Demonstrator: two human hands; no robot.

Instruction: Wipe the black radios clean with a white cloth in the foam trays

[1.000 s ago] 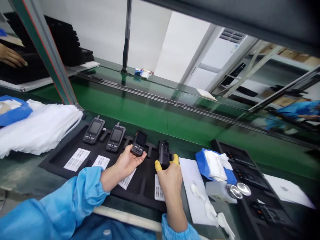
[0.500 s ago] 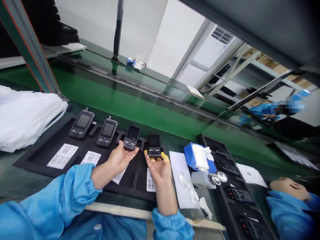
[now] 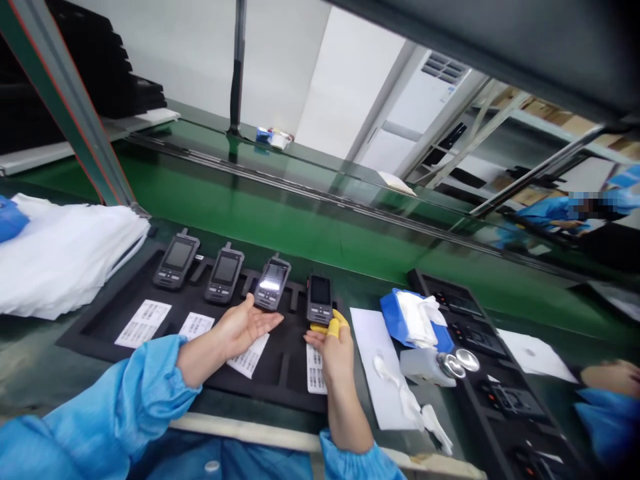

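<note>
Palm up and fingers apart, my left hand [image 3: 250,327] is just below a dark handheld radio [image 3: 273,283] whose screen reflects bright light; it holds nothing. My right hand [image 3: 335,347], with yellow finger covers, has its fingers curled at the lower edge of another handheld radio [image 3: 319,297], screen facing me. Two more radios, a left one [image 3: 176,260] and a middle one [image 3: 225,273], lean face up on the black foam tray [image 3: 200,377]. Printed white labels [image 3: 145,323] lie in the tray in front of the radios.
White sheets or bags [image 3: 65,260] are piled at the left. To the right are a white paper [image 3: 373,400] with crumpled wipes, a blue tissue pack [image 3: 393,317], a bottle [image 3: 423,367] and a second black tray [image 3: 477,393] of devices. A co-worker's hand [image 3: 613,377] is at far right.
My right hand turned its radio from back to screen side, then rotated from palm up, fingers curling at its lower edge. My left hand let go of the third radio, which now leans in the tray.
</note>
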